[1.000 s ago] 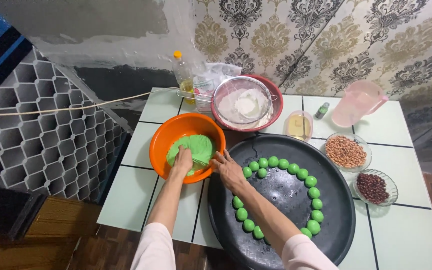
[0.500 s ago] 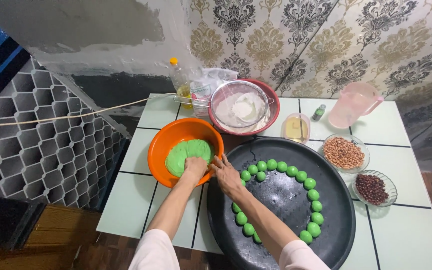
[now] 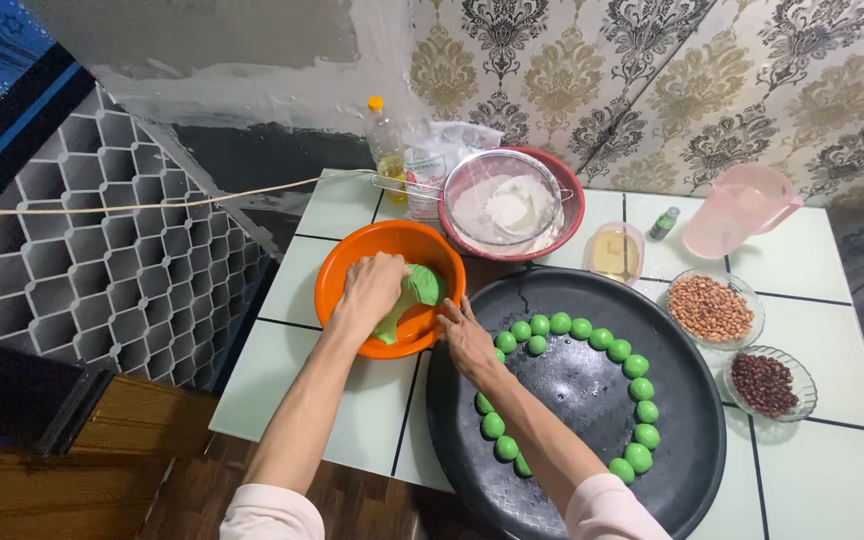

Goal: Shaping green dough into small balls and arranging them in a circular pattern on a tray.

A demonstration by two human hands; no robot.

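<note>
My left hand (image 3: 370, 290) is inside the orange bowl (image 3: 352, 258), fingers closed over a lump of green dough (image 3: 420, 288). My right hand (image 3: 466, 334) rests with fingers apart against the bowl's right rim, partly over the edge of the round black tray (image 3: 572, 390). Several small green dough balls (image 3: 592, 334) lie in a ring on that tray, just right of my right hand.
On the white tiled table (image 3: 832, 460): a red bowl with a sieve of white flour (image 3: 507, 205), an oil bottle (image 3: 384, 140), a small container of yellow liquid (image 3: 614, 252), a pink jug (image 3: 737, 208), dishes of peanuts (image 3: 710, 308) and dark beans (image 3: 764, 384). A honeycomb rack (image 3: 72, 250) stands left.
My left hand has pushed deeper into the orange bowl and gathered the green dough toward its right side. My right hand stays at the bowl's rim.
</note>
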